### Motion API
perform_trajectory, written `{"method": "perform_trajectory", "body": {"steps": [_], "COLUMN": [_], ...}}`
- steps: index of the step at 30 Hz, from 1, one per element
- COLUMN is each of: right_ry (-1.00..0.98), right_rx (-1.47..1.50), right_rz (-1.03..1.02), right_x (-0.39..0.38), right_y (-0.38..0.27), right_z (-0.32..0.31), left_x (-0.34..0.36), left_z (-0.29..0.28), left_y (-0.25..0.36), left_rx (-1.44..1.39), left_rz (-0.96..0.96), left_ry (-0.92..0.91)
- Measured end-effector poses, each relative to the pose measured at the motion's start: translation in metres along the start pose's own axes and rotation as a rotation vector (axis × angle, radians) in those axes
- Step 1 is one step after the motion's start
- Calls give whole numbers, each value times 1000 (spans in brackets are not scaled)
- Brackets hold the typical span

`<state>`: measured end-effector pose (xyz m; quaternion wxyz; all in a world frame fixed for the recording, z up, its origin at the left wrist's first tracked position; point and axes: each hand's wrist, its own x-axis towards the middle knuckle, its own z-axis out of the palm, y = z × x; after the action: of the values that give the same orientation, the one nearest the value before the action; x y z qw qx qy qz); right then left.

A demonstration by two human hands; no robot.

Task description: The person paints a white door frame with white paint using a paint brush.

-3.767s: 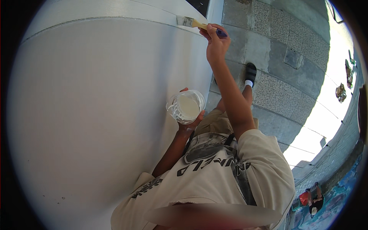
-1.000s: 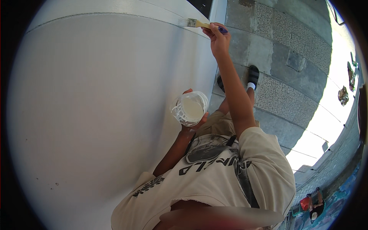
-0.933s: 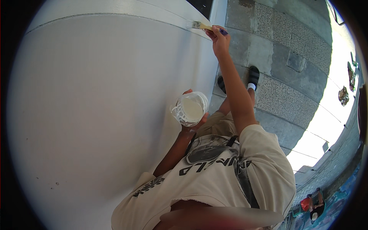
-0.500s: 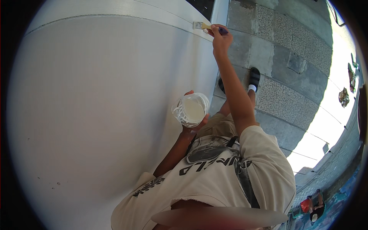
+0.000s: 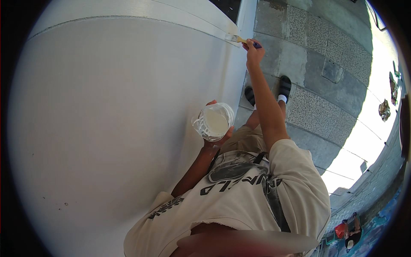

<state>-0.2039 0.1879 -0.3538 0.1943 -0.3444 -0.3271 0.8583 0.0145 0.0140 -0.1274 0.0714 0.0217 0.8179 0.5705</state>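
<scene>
While L hand (image 5: 223, 136) grips clear plastic tub (image 5: 199, 125) w/ white paint (image 5: 216, 121), R hand (image 5: 254, 53) pinches paintbrush (image 5: 241, 40) at white trim (image 5: 184, 18).

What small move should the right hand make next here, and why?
Probably a short stroke along the white band: the right hand holds the paintbrush with its bristles at or near the band's end, and the left hand holds a clear tub of white paint within reach.

Black lettering (image 5: 223, 186), partly lost in folds, crosses the cream T-shirt (image 5: 252, 212).
</scene>
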Motion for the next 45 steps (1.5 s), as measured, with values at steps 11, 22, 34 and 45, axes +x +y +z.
{"method": "perform_trajectory", "body": {"steps": [11, 22, 34, 45], "right_ry": [-101, 158, -295, 24], "right_rx": [65, -79, 272, -49], "right_rz": [-93, 3, -231, -135], "right_x": [-86, -31, -123, -39], "right_y": [-88, -33, -181, -63], "right_z": [85, 26, 178, 71], "left_x": [-3, 6, 20, 25], "left_z": [2, 8, -3, -2], "left_y": [-3, 11, 18, 16], "left_rx": [49, -86, -41, 64], "left_rz": [15, 43, 102, 199], "left_ry": [-9, 16, 38, 60]}}
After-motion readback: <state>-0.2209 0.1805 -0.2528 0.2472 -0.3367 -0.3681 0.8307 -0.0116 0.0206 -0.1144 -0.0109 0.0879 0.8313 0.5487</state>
